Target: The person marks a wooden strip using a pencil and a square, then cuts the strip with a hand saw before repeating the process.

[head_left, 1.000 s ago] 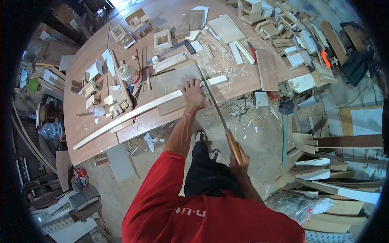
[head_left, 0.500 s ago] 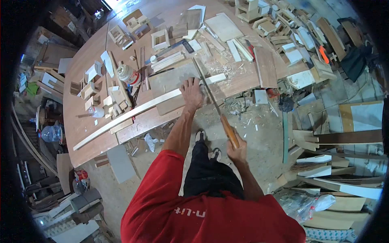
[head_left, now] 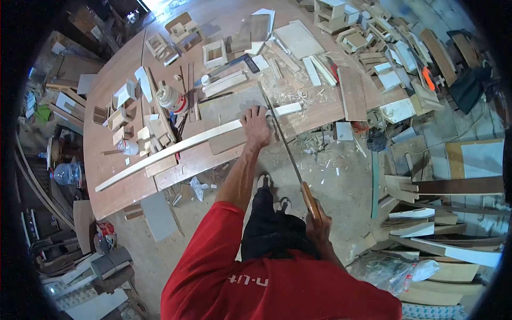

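Observation:
A long pale wooden strip (head_left: 176,149) lies along the near edge of the workbench, over a flat grey-brown board (head_left: 221,109). My left hand (head_left: 256,127) presses down on the strip near its right end, fingers bent over it. In my right hand (head_left: 319,220) is the wooden handle of a handsaw (head_left: 288,152). The narrow blade slants up and left from the handle and crosses the strip just right of my left hand. Whether the teeth are inside a cut is too small to tell.
On the workbench (head_left: 112,181) are a white jar (head_left: 172,99), small wooden frames (head_left: 214,53), a square (head_left: 250,64), loose strips and shavings. A brown panel (head_left: 352,93) overhangs the right edge. Boards (head_left: 458,184) are stacked at the right.
My right hand has pulled the saw back toward my body and slightly right. My left hand stays on the strip. The whole view has shifted slightly.

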`<state>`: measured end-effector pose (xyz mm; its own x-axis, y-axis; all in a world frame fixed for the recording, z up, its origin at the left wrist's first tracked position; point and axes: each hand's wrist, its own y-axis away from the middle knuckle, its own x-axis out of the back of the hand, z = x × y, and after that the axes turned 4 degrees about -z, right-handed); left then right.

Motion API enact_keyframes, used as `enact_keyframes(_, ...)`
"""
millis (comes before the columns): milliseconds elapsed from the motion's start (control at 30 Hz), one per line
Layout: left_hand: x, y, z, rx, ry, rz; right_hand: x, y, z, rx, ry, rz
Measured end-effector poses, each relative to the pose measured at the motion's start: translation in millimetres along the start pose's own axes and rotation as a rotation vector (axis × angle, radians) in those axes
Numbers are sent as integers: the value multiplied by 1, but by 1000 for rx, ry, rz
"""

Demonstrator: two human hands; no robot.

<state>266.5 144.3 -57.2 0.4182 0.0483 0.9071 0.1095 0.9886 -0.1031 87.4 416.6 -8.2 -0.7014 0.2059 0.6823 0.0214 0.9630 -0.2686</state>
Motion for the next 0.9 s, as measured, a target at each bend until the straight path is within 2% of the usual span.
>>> enact_keyframes(67, 5, 2, 4, -11, -7, -23, 3, 0, -11, -109, -89, -43)
enact_keyframes(133, 3, 4, 4, -38, 40, 43, -15, -52, -7, -279, -229, -157)
enact_keyframes(200, 5, 0, 6, -5, 12, 23, -31, -52, 10, -286, -228, -119)
enact_keyframes(267, 2, 14, 6, 11, 25, -30, -29, -25, 10, -97, -200, 26)
enact_keyframes(300, 6, -3, 4, 8, 35, -25, -24, -27, 7, -72, -202, 40)
enact_keyframes(400, -1, 10, -1, -3, 58, -26, 0, 1, -16, -171, -229, -9)
enact_keyframes(467, 16, 2, 11, 7, 49, -33, -21, -44, -7, -242, -221, -25)
enact_keyframes(500, 14, 0, 10, 5, 18, -7, -18, -58, -11, -398, -282, -172)
enact_keyframes(633, 8, -1, 7, 33, 45, -29, -15, -29, -8, -249, -338, 6)
enact_keyframes(733, 4, 1, 3, -3, -9, -25, 11, -1, -28, -248, -281, -52)
enact_keyframes(800, 2, -1, 6, -33, 0, 23, -13, -38, -12, -383, -281, -106)
enact_keyframes(833, 2, 3, 6, -14, -20, 36, -22, -52, -6, -346, -255, -163)
enact_keyframes(900, 4, -4, 8, -10, -41, 56, -24, -38, 2, -298, -193, -137)
